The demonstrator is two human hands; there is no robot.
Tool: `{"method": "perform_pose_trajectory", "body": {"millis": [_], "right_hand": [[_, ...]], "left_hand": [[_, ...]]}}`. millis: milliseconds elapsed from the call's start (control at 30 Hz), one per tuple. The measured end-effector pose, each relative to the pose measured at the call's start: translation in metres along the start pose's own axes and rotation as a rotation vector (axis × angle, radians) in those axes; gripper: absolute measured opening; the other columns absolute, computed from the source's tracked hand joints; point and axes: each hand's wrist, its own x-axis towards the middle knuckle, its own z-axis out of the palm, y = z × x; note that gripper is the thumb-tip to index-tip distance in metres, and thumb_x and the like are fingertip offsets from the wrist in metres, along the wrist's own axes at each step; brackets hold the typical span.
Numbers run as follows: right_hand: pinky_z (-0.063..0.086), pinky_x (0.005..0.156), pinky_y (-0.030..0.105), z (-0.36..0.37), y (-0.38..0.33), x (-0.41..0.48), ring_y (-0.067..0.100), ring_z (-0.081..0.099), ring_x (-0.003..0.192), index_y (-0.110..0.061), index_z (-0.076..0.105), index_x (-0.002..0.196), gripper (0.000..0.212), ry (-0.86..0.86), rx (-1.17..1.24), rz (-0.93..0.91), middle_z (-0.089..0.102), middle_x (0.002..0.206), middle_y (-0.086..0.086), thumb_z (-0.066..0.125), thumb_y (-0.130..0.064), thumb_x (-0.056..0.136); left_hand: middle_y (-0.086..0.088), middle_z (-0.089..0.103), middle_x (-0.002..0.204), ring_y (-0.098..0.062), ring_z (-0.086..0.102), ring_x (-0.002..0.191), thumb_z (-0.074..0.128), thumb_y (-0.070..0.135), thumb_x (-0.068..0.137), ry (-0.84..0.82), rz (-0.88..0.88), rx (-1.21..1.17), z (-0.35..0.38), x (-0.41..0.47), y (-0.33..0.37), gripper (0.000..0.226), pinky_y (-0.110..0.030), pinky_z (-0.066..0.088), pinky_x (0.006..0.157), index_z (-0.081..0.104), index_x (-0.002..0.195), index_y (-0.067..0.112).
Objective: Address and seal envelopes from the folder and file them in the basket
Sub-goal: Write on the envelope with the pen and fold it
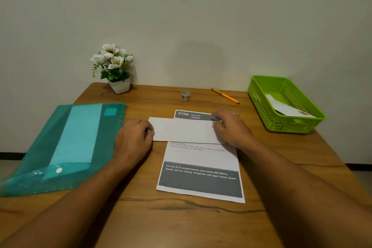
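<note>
Fingers of the left hand (133, 137) and right hand (231, 127) are curling round the envelope (185, 130) ends, steadying it across the printed sheet (201, 157) for sealing; basket (285, 125) is waiting right of that sheet.

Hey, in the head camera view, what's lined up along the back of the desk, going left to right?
potted flowers → tape roll → pen → green basket
</note>
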Motion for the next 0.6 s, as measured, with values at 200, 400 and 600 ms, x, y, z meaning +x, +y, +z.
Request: {"method": "perform_pose_trajectory", "body": {"millis": [200,400,600], "right_hand": [[0.038,0.101,0.041,0.022,0.019,-0.008,0.025,0.052,0.119,-0.024,0.063,0.13,0.029,0.033,-0.123,-0.031,0.063,0.132,-0.002,0.048,-0.034,0.106],[0.035,0.101,0.04,0.025,0.024,-0.006,0.024,0.049,0.123,-0.025,0.062,0.131,0.03,0.048,-0.107,-0.046,0.061,0.134,-0.005,0.046,-0.034,0.107],[0.035,0.104,0.041,0.026,0.026,-0.006,0.023,0.048,0.127,-0.024,0.061,0.133,0.032,0.055,-0.091,-0.051,0.059,0.137,-0.004,0.047,-0.034,0.107]], "left_hand": [[0.01,0.062,0.103,-0.011,0.052,0.096,0.065,0.033,0.096,-0.054,0.036,-0.004,0.007,0.047,0.032,0.011,-0.029,0.045,0.072,0.068,0.106,0.029],[0.008,0.062,0.102,-0.015,0.058,0.093,0.063,0.035,0.099,-0.124,0.093,-0.059,0.035,0.106,0.054,0.015,-0.034,0.052,0.072,0.065,0.112,0.028],[-0.002,0.053,0.138,-0.022,0.059,0.107,0.062,0.038,0.101,-0.211,0.122,-0.02,0.066,0.144,0.063,0.037,-0.038,0.055,0.073,0.053,0.137,0.032]]}}
